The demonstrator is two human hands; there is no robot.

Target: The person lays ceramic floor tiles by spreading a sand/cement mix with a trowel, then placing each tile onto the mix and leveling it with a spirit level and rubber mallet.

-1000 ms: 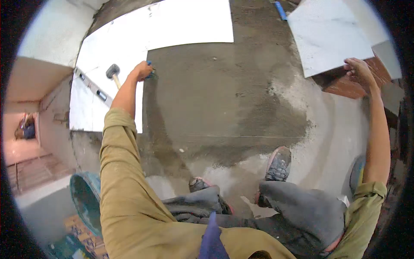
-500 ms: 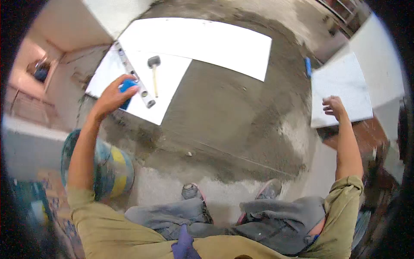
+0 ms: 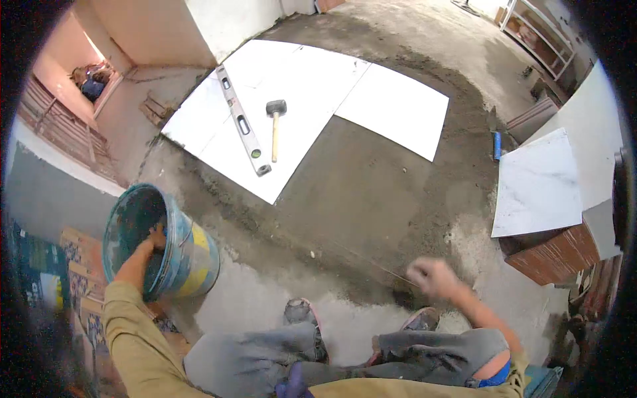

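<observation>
My left hand reaches inside the tilted bucket at the left; its fingers are mostly hidden in shadow. My right hand, blurred by motion, hangs above the near right edge of the wet mortar, by a thin string line. White tiles lie across the far part of the mortar. On the left tiles rest a spirit level and a rubber mallet, side by side.
A marbled tile leans on a brown box at the right. A blue-handled trowel lies beside it. My shoes stand at the mortar's near edge. A metal rack is at the far right.
My left hand has moved from over the tiles down into the bucket, and the blue object it held is out of sight. My right hand has left the marbled tile and moved inward and nearer.
</observation>
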